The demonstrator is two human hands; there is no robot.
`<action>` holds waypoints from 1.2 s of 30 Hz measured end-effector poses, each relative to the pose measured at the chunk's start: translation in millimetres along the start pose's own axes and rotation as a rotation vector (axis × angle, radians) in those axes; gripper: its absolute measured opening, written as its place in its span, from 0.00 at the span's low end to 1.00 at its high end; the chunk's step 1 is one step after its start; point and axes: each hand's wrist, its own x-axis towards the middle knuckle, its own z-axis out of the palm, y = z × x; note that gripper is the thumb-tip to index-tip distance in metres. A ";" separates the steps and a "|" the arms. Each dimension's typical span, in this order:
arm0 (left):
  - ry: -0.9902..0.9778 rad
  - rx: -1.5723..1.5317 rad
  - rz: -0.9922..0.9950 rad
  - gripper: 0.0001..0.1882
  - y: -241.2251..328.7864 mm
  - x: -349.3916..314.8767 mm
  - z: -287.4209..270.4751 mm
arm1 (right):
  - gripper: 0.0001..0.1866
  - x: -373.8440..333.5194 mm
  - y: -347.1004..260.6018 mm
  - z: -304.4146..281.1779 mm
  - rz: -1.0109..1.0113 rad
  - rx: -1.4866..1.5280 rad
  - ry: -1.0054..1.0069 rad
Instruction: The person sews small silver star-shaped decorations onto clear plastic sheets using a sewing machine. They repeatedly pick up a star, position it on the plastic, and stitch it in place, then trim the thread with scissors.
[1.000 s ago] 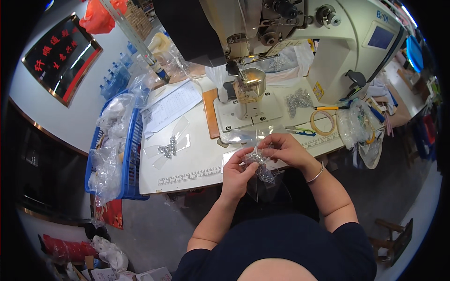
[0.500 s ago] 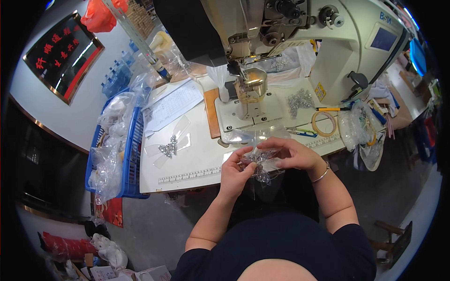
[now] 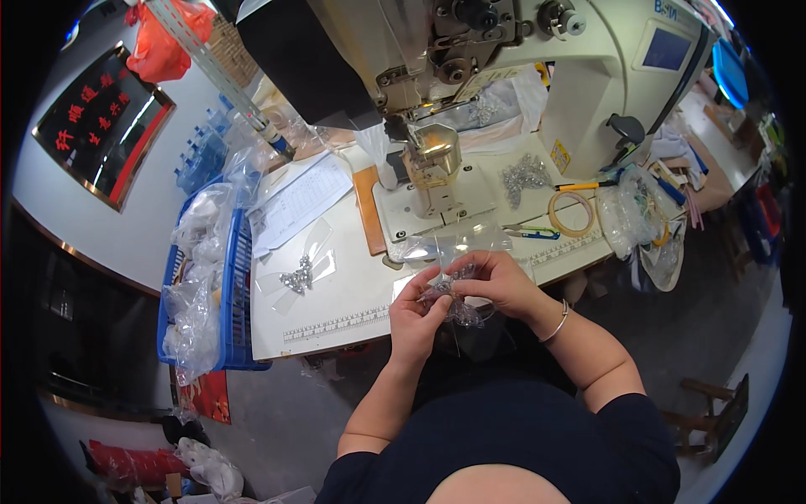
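Note:
My left hand [image 3: 411,317] pinches a silvery beaded bow-like ornament [image 3: 463,314] with clear plastic strips between thumb and fingers, just in front of the table edge. From the other side my right hand [image 3: 510,287] closes its thumb and fingertips on the same ornament; the fingers hide part of it. Just beyond my hands a clear plastic sheet [image 3: 457,244] lies by the sewing machine bed [image 3: 483,195]. A similar beaded ornament [image 3: 297,275] with clear strips rests on the table to the left.
The sewing machine [image 3: 592,71] stands at the back. Right of its bed are a pile of silvery pieces [image 3: 525,178], a tape roll [image 3: 554,212], a small cutter [image 3: 536,233] and an orange pen [image 3: 579,185]. A blue basket [image 3: 238,290] with plastic bags stands left, near a paper sheet [image 3: 304,202].
My right hand's spread fingers have moved left and closed on the ornament. My left hand keeps hold of it. The whole view has shifted slightly.

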 end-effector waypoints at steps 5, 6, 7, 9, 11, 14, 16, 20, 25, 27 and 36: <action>-0.007 0.004 0.005 0.24 -3.5 0.4 -0.3 | 0.09 1.8 4.6 1.8 0.027 0.027 0.070; -0.008 -0.014 -0.011 0.24 -3.2 0.7 -0.2 | 0.08 3.1 7.4 0.8 0.032 0.088 0.068; -0.010 -0.019 -0.014 0.24 -4.0 1.1 -1.4 | 0.09 3.2 8.2 0.8 0.038 0.118 0.064; -0.012 -0.026 -0.022 0.24 -7.3 1.9 -5.1 | 0.12 3.8 9.1 2.3 0.051 0.182 0.056; -0.004 -0.007 -0.010 0.24 -8.8 2.8 -6.2 | 0.12 5.8 12.4 0.7 0.079 0.187 0.070; -0.005 -0.007 -0.015 0.24 -7.9 2.6 -5.8 | 0.12 6.5 13.5 1.8 0.067 0.160 0.085; -0.006 -0.009 -0.026 0.24 -6.7 2.5 -4.9 | 0.12 6.9 13.8 2.2 0.057 0.152 0.089; -0.006 0.030 -0.049 0.24 -4.1 4.7 -4.9 | 0.10 7.5 14.3 2.5 0.071 0.197 0.086; -0.072 0.097 -0.075 0.25 6.8 10.7 -8.3 | 0.16 5.6 8.3 -7.8 0.068 0.191 0.102; -0.091 0.140 -0.101 0.25 11.6 14.2 -13.3 | 0.19 3.6 3.6 -21.8 -0.069 0.045 0.334; -0.288 0.386 -0.148 0.31 41.8 26.2 -11.0 | 0.16 6.6 -56.1 -21.8 -0.515 -1.195 -0.095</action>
